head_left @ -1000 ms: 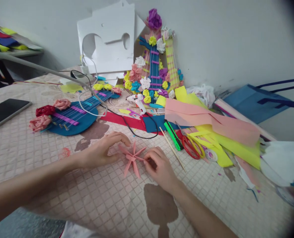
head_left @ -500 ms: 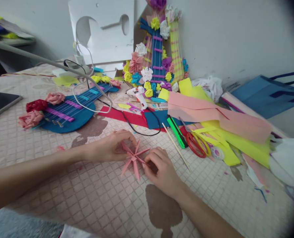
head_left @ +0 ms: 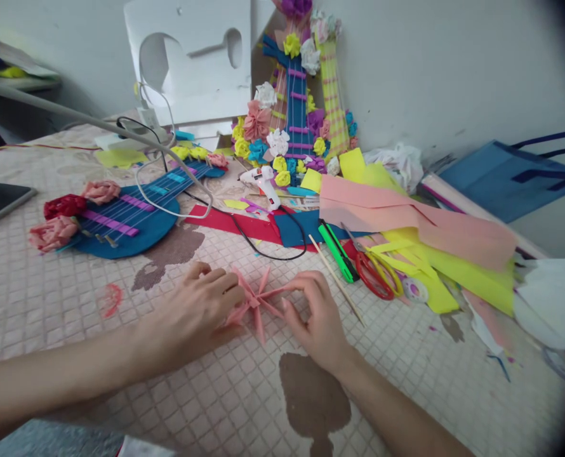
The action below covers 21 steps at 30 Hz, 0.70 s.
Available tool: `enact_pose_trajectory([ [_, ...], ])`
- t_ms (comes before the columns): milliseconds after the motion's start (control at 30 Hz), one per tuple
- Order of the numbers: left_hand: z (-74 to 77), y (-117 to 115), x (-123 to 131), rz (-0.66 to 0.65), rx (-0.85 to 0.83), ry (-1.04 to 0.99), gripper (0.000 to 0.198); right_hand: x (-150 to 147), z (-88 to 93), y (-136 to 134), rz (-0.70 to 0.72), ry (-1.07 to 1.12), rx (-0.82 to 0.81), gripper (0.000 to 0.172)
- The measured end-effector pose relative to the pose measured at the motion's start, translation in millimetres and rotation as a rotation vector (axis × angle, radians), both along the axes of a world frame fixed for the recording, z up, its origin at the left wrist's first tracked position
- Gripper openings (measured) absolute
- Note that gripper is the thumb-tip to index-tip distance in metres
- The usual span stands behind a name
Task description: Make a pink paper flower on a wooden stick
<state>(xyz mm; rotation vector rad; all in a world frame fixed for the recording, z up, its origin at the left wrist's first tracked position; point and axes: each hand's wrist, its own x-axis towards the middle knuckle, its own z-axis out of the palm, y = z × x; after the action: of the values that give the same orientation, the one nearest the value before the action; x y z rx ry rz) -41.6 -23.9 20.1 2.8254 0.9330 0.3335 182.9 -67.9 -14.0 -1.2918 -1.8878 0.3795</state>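
Note:
A pink paper flower [head_left: 255, 301], shaped like a star with several narrow folded petals, lies on the tablecloth between my hands. On its left side, my left hand [head_left: 204, 304] has its fingers curled over the petals, hiding some of them. My right hand [head_left: 318, 320] is at the opposite side, with bent index finger and thumb at the tips of the right-hand petals. A small gap shows between that thumb and finger. Left of my left hand, a thin red-pink curl [head_left: 112, 299] marks the cloth.
Beyond my hands lie a white glue gun [head_left: 263, 184], a wooden stick [head_left: 337, 280], a green cutter [head_left: 338, 252] and red-yellow scissors [head_left: 375, 273]. Pink paper [head_left: 406, 212] covers the right. A blue paper guitar [head_left: 134, 222] with roses lies left, near a phone [head_left: 1, 202].
My left hand has turned palm down and moved slightly left and lower over the petals. My right finger and thumb have spread somewhat. The curl on the cloth shows more fully.

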Motion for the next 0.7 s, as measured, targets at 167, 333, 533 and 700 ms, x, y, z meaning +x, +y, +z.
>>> enact_pose_trajectory([
  [167, -2.1, 10, -4, -0.051, -0.05, 0.004, 0.012, 0, 0.4, 5, 0.002, -0.073, -0.021, 0.011],
  [333, -10.1, 38, -5, -0.025, 0.087, -0.087, 0.018, -2, 3.6, -1, 0.12, -0.039, -0.013, 0.013],
  [533, -10.4, 53, -7, 0.0, 0.018, -0.332, 0.019, 2, 3.7, -2, 0.097, 0.046, 0.011, 0.016],
  [700, -0.2, 42, -11, -0.012, -0.215, -0.305, 0.01, 3, -0.7, 7, 0.01, -0.017, 0.035, 0.024],
])
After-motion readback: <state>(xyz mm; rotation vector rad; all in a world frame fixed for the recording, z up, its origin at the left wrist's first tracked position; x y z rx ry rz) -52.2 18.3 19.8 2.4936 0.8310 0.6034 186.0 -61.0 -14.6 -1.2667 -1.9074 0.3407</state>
